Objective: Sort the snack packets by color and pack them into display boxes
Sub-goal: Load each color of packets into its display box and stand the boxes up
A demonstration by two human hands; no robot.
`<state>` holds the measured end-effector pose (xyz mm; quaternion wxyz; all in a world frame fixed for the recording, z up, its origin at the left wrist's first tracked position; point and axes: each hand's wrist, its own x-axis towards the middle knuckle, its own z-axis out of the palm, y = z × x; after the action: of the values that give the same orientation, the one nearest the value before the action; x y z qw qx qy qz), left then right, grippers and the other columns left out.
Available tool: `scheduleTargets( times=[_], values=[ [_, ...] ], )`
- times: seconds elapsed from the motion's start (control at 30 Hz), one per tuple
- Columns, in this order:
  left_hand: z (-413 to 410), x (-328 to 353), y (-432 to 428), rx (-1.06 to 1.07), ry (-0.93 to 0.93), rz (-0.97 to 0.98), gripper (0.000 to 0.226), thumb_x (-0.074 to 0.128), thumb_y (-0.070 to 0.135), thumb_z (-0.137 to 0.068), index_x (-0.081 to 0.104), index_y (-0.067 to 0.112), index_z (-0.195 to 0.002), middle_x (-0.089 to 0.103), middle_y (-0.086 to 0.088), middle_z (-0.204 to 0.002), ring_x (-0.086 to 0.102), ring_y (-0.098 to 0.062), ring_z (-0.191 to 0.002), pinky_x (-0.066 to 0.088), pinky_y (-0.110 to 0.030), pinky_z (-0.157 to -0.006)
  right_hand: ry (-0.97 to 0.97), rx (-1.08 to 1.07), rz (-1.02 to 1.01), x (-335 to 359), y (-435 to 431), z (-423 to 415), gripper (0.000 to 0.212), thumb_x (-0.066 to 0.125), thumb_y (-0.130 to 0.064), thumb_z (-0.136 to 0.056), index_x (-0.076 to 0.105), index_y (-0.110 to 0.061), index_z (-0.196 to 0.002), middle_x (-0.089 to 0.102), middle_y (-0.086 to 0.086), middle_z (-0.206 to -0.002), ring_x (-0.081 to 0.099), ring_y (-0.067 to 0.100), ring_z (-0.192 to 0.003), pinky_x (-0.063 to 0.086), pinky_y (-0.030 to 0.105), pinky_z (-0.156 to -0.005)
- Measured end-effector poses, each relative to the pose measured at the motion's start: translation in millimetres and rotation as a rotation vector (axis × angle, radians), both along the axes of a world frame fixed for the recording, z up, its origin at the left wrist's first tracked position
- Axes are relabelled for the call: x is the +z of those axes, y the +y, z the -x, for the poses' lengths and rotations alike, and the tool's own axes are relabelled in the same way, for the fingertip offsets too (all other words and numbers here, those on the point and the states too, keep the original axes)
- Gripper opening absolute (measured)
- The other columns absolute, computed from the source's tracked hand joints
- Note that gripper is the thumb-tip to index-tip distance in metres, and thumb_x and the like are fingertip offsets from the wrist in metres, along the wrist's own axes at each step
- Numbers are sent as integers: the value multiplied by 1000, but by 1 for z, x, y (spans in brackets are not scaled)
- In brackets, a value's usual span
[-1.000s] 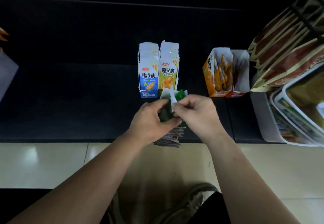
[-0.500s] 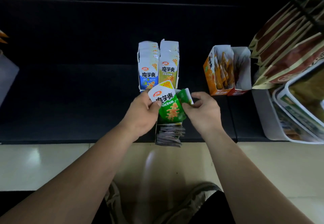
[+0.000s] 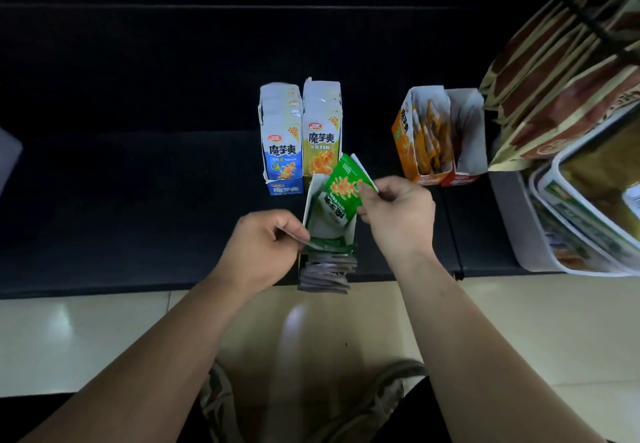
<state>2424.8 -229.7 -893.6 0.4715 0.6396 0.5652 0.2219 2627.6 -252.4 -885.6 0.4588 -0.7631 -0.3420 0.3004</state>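
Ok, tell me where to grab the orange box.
Pinch the orange box by its left wall, from above and left: its top is open, that side is free, and the red box sits against its right side.

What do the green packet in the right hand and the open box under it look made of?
The green packet is probably thin plastic film, glossy: it bends and shows sheen. The display box looks like thin paperboard, matte white inside, with flat creased walls. The grey packet backs in it look silvery, perhaps foil-lined.
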Motion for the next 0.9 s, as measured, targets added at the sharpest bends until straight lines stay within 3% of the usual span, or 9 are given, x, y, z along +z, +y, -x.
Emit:
scheduleTargets(
  times=[0.1,0.17,0.23,0.37,0.43,0.6,0.67,0.73,0.9],
  values=[
    [0,1,3,78,-25,-68,35,48,12,-77,77,33,-77,75,6,-71,71,-36,-71,62,-53,-68,-27,20,-26,0,-5,2,15,74,-21,-95,76,-17,-81,74,-4,-73,70,9,-67,57,28,-59],
    [-4,2,3,27,32,-54,33,57,9,-85,77,34,-77,74,9,-71,70,-22,-66,60,-36,-63,-26,30,-35,0,-8,3,15,74,-20,-95,75,-16,-80,72,-6,-72,67,5,-64,50,19,-55],
    [-8,0,0,-80,119,-26,29,61,11,-90,79,33,-85,74,13,-75,68,-7,-68,52,-23,-65,-21,57,-27,-1,-8,4,16,76,-21,-93,74,-18,-77,72,-5,-70,67,8,-65,52,24,-56],
    [-12,-10,-3,-101,106,-6,26,61,13,-92,78,29,-103,77,13,-89,71,-2,-85,55,-21,-82,67,69,24,-5,-8,3,12,76,-24,-93,76,-19,-81,75,-2,-75,74,20,-72,63,44,-69],
    [-11,-13,1,-44,68,-41,31,62,5,-89,78,28,-101,77,14,-95,71,1,-91,55,-22,-91,141,28,33,-8,-9,-1,11,74,-22,-94,77,-18,-85,76,1,-78,75,19,-71,64,49,-72],
    [-14,-3,16,24,41,-54,18,69,12,-93,79,27,-95,73,12,-96,68,1,-86,48,-13,-80,205,24,72,-14,-11,-2,13,73,-24,-95,78,-21,-84,74,-5,-77,71,15,-75,63,47,-79],
    [-15,2,23,17,36,44,11,71,23,-95,80,29,-99,73,14,-96,66,6,-85,49,-13,-80,267,14,98,-15,-14,2,15,73,-27,-96,77,-22,-83,74,-10,-75,70,8,-76,63,45,-82],
    [-14,3,27,-34,53,125,14,70,27,-97,78,30,-108,75,16,-98,68,7,-87,56,-22,-84,336,3,135,-15,-18,7,18,71,-32,-97,76,-22,-84,76,-7,-80,74,15,-84,63,47,-85],
    [-15,3,33,-133,98,214,32,66,19,-99,69,24,-130,73,3,-109,75,-20,-93,64,-37,-84,463,-11,264,-11,-31,19,31,76,-52,-88,73,-25,-102,76,-2,-96,74,18,-87,66,42,-71]
  ],
)
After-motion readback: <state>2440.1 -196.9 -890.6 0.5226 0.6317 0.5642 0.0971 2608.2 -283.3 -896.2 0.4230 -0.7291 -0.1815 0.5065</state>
